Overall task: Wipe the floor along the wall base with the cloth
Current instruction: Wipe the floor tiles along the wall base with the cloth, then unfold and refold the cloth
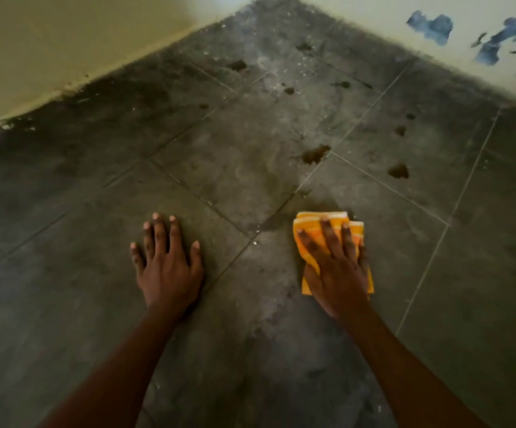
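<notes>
A folded orange and yellow striped cloth (318, 222) lies flat on the grey tiled floor (250, 168). My right hand (335, 264) presses down on it with the fingers spread, covering most of it. My left hand (167, 261) rests flat on the bare floor to the left of the cloth, fingers apart, holding nothing. The floor is dusty, with a paler smeared streak between my arms. Two walls meet in a corner at the top: the yellowish left wall (49, 47) and the pale right wall (374, 17). Their bases are far ahead of both hands.
Several dark wet-looking spots (315, 154) dot the tiles ahead of the cloth, toward the corner. White specks of debris (269, 72) lie near the corner. Blue paint patches (432, 26) mark the right wall. Dark grime runs along both wall bases.
</notes>
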A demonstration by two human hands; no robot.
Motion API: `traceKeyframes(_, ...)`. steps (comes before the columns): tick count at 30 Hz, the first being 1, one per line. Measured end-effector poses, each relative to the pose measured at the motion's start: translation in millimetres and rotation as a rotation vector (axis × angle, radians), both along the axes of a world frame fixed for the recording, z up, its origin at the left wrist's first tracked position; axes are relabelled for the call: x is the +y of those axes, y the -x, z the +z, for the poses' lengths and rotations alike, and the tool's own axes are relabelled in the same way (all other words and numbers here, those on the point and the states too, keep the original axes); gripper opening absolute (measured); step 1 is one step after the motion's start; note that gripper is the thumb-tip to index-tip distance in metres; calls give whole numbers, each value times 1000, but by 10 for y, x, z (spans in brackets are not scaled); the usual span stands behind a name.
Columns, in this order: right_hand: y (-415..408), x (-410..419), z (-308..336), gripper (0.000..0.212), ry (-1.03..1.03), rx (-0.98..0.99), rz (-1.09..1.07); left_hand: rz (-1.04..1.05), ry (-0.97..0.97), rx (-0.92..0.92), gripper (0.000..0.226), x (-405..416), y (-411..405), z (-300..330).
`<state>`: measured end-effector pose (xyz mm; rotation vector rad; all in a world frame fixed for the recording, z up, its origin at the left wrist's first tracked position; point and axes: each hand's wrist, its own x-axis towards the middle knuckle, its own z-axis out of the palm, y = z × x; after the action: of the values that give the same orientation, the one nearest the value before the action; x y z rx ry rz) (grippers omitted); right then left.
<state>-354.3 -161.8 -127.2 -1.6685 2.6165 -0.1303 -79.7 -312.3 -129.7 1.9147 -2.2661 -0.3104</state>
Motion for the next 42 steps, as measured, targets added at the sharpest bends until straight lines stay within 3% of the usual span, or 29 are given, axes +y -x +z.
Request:
traceKeyframes(4,227,638,-63,75,28,-19,91,-23,5,3,73,-10,-24,23)
traceKeyframes(10,423,61,57,71,-21,-164,-328,-27,-22,-10,70,39,25,47)
traceKeyframes(12,213,-10,45,68,-70,-152,-222,-5,-20,13,69,67,65,51)
traceKeyframes(16,-143,453,-59,71,3,-17,227,12,-60,61,67,105,106,100)
traceKeyframes(18,61,583,-94,72,87,-29,295,-5,-75,65,68,112,109,109)
traceKeyframes(23,375,102,18,71,126,-160,-201,-29,-67,44,69,71,28,68)
traceKeyframes(25,347,-181,118,74,96,-234,-187,-31,-37,71,69,39,57,45)
traceKeyframes(27,414,-338,82,70,151,-452,65,-40,12,114,66,29,130,57)
traceKeyframes(29,362,-406,73,48,248,-770,236,-65,86,175,63,17,270,116)
traceKeyframes(31,209,-437,190,31,359,-1180,143,-136,133,316,66,17,460,201)
traceKeyframes(33,76,-495,392,27,533,-1557,-69,-286,130,554,68,15,652,257)
traceKeyframes(36,32,-530,658,32,650,-1793,-409,-530,26,834,70,70,892,346)
traceKeyframes(39,-34,-606,871,41,576,-2056,-453,-688,-94,856,67,113,1021,477)
traceKeyframes(42,-100,-701,938,58,586,-2186,-473,-755,-155,903,60,95,1037,594)
